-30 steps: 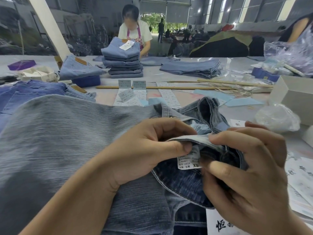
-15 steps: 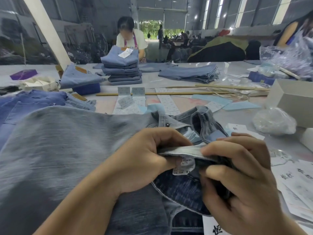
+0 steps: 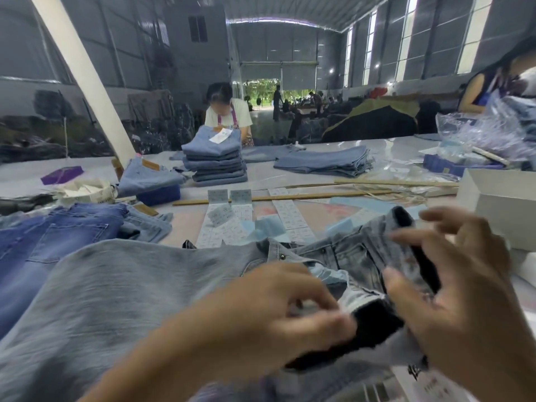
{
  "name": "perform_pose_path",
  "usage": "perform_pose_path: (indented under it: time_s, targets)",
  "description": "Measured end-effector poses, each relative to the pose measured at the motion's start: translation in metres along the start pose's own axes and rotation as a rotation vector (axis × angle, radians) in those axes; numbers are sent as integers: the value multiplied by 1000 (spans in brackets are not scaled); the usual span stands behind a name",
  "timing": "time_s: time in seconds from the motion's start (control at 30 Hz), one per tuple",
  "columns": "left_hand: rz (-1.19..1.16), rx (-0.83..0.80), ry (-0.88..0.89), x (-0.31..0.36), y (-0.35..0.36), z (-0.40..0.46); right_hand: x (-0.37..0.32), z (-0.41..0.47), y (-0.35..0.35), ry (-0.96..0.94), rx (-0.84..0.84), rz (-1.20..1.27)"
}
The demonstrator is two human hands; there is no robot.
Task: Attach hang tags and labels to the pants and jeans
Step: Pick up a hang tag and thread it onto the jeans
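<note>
Lying across the tabletop [image 3: 179, 227], the pale jeans [image 3: 121, 288] stretch with their legs toward the left and the open waistband [image 3: 362, 256] toward the right, between both hands. The left hand [image 3: 278, 311] curls its fingers [image 3: 327, 320] at the near edge of the waistband, seemingly pinching the fabric, though blur makes this uncertain. The right hand [image 3: 458, 297] hovers just right of the waistband with fingers spread and loose, holding nothing visible. Strips of paper labels [image 3: 287, 213] lie beyond the jeans, nearer the right hand, which would likely reach for one.
</note>
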State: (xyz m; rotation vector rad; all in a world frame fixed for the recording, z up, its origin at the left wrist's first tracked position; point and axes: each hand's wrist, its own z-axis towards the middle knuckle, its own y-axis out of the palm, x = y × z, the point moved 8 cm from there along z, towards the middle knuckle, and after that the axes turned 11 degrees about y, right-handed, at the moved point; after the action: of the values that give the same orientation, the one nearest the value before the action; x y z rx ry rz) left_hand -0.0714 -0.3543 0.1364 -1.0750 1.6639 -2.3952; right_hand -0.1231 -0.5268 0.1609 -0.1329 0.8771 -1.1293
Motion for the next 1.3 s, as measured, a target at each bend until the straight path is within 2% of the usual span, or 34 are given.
perform_pose_path:
  time_s: [0.1, 0.2, 0.27, 0.33, 0.4, 0.47, 0.53, 0.57, 0.6, 0.67, 0.7, 0.77, 0.83, 0.9, 1.03, 1.13, 1.2, 1.3]
  targets:
    - [175, 53, 2, 11, -13, 35, -3, 30, 12, -13, -96, -102]
    - [270, 23, -13, 7, 2, 68, -23, 52, 30, -89, -231, -34]
    - [341, -98, -13, -2, 25, 83, -24, 57, 59, -72, -409, -35]
    - [349, -205, -43, -15, 35, 89, -11, 51, 95, 27, -669, -63]
    - [68, -305, -43, -26, 34, 87, 4, 42, 117, 147, -839, 46]
    - [-309, -415, -82, -37, 21, 76, 14, 39, 125, 164, -890, 126]
    - [-587, -315, -210, -61, -3, 75, 21, 36, 133, 129, -937, 131]
    - [-559, -223, -241, -77, -13, 79, 25, 34, 137, 114, -961, 106]
    - [-368, -156, -250, -96, -20, 82, 30, 34, 142, 116, -979, 76]
    - [178, -181, -281, -125, -18, 84, 41, 35, 151, 179, -1009, 63]
    - [284, -227, -275, -132, -8, 82, 45, 36, 155, 212, -1028, 76]
    - [182, -268, -321, -146, 13, 76, 51, 37, 164, 261, -1076, 105]
    - [85, -200, -392, -156, 18, 73, 54, 37, 172, 300, -1107, 130]
    - [114, -171, -376, -157, 19, 74, 54, 38, 177, 313, -1123, 118]
    - [237, -173, -317, -146, 19, 73, 41, 48, 185, 211, -1293, -76]
    - [209, -244, -405, -152, 20, 73, 20, 72, 195, 98, -1408, -250]
    - [200, -320, -436, -159, 18, 80, 6, 95, 205, 37, -1368, -278]
    - [243, -427, -474, -173, 8, 99, -2, 124, 222, 58, -1262, -237]
